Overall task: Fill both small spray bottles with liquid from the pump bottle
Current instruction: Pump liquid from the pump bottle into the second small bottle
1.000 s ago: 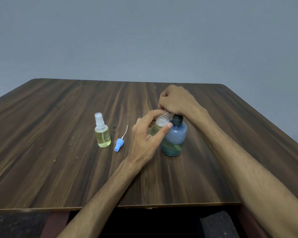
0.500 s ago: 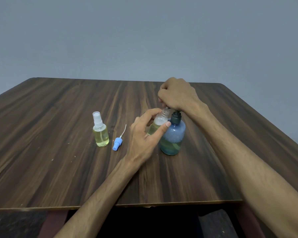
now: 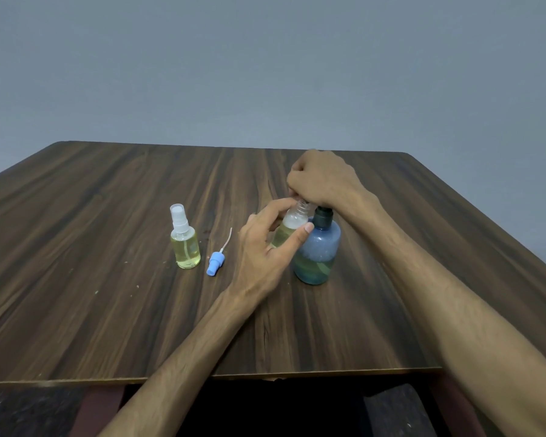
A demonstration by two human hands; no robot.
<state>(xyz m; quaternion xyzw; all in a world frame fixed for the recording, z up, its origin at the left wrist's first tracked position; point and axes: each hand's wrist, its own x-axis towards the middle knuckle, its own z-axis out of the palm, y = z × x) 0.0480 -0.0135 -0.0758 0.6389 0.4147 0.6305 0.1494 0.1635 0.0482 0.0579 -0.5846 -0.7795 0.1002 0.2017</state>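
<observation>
While the left hand (image 3: 267, 247) grips the open spray bottle (image 3: 289, 228), tilted against the pump bottle (image 3: 317, 253), the right hand (image 3: 323, 181) sits curled over the pump head; its grip is hidden. Pump bottle stands mid-tabletop (image 3: 108, 310). Further left lie a blue sprayer (image 3: 215, 263) and a capped, filled bottle (image 3: 185, 244), upright.

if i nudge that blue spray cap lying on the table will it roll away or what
The blue spray cap lies on its side and looks round, so it would probably roll, though likely in a curve. Its thin white dip tube looks floppy and may drag. Small plastic, so probably very light.
</observation>
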